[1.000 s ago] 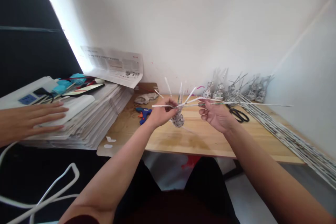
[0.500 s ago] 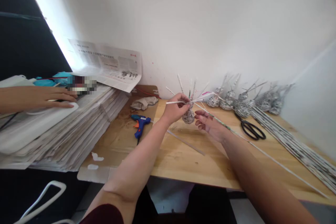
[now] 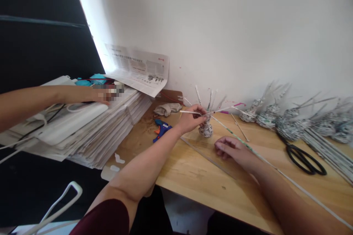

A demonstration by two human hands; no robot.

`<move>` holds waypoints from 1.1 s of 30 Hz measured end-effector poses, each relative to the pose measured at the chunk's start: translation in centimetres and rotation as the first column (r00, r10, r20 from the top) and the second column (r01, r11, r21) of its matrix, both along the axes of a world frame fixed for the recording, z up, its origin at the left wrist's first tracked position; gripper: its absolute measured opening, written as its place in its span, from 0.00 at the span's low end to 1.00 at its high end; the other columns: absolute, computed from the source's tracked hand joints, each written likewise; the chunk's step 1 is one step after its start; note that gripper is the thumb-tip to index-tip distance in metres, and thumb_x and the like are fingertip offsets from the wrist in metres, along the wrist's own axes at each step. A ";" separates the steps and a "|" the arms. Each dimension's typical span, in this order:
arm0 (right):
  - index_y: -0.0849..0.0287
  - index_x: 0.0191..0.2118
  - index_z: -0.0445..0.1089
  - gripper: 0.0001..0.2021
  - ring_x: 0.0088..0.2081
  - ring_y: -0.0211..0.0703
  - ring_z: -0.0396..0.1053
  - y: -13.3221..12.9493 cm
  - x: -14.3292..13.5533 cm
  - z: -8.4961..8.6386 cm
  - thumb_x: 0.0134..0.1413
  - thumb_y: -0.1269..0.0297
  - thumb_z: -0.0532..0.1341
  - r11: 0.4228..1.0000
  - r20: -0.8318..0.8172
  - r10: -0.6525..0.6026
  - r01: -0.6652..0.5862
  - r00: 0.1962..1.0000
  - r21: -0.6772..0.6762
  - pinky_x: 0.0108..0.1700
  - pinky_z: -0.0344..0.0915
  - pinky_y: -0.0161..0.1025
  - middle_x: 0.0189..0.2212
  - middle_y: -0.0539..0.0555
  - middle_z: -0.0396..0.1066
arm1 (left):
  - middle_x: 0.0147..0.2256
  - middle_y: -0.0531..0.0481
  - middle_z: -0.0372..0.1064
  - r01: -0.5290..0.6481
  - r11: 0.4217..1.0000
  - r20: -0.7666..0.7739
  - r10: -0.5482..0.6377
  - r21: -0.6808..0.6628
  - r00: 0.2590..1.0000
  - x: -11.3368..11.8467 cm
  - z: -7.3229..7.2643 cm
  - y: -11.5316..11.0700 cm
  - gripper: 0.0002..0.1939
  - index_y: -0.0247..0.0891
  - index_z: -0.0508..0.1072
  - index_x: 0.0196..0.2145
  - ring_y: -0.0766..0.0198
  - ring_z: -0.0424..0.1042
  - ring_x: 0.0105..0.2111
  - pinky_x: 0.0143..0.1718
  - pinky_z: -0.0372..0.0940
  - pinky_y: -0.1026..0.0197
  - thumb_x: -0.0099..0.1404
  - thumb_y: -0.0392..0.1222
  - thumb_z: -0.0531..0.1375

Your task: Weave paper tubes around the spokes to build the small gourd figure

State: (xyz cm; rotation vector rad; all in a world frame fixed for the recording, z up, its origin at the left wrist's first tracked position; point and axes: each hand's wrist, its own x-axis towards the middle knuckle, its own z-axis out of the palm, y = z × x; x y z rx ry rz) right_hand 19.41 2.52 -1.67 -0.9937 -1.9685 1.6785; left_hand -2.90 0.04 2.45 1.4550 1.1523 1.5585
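My left hand [image 3: 193,118] is closed around the neck of a small woven newspaper vase [image 3: 206,130], its bulbous base low over the tabletop. Several rolled paper spokes [image 3: 198,94] fan out from its top. A long white paper strand [image 3: 264,159] runs from the neck down to the lower right, passing by my right forearm. My right hand [image 3: 230,150] is to the right of the vase, apart from it, with fingers loosely curled and nothing visible in them. A loose paper stick [image 3: 239,127] lies just beyond it.
Several similar woven pieces [image 3: 268,114] line the wall at right, with black scissors [image 3: 305,158] and rolled paper sticks [image 3: 328,150] before them. Left are a blue glue gun [image 3: 162,129], a cloth glove [image 3: 167,109], and a newspaper stack [image 3: 110,132] under another person's hand [image 3: 103,94].
My right hand has drawn back from the vase toward me, its fingers more curled. My left hand still holds the neck. The whole view has shifted left, and the other person's hand reaches farther over the stack.
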 end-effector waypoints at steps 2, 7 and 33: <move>0.58 0.37 0.74 0.17 0.30 0.43 0.69 -1.2 -0.7 0.4 0.52 0.49 0.64 0.982 0.111 0.099 -0.116 0.989 0.149 0.34 0.65 0.42 0.30 0.55 0.74 | 0.26 0.55 0.67 -0.014 1.000 0.004 0.014 0.017 1.000 -0.7 0.3 -0.2 0.14 0.36 0.67 0.33 0.71 0.69 0.22 0.25 0.66 0.66 0.54 0.42 0.67; 0.56 0.43 0.76 0.12 0.38 0.51 0.72 -3.9 -3.1 0.5 0.51 0.62 0.65 0.814 0.246 0.153 -0.263 0.957 0.517 0.42 0.65 0.47 0.39 0.59 0.77 | 0.27 0.54 0.68 -0.042 0.998 -0.004 0.043 0.045 0.999 -0.4 2.0 -0.1 0.13 0.36 0.67 0.34 0.71 0.69 0.22 0.25 0.67 0.67 0.54 0.40 0.67; 0.61 0.27 0.72 0.15 0.23 0.34 0.64 2.1 1.6 4.5 0.49 0.52 0.66 0.986 0.000 0.018 -0.018 1.000 0.168 0.25 0.60 0.32 0.21 0.50 0.71 | 0.23 0.55 0.70 -0.056 0.996 0.220 0.071 -0.072 0.973 1.1 -0.3 0.2 0.17 0.35 0.68 0.33 0.70 0.69 0.22 0.25 0.65 0.66 0.50 0.43 0.69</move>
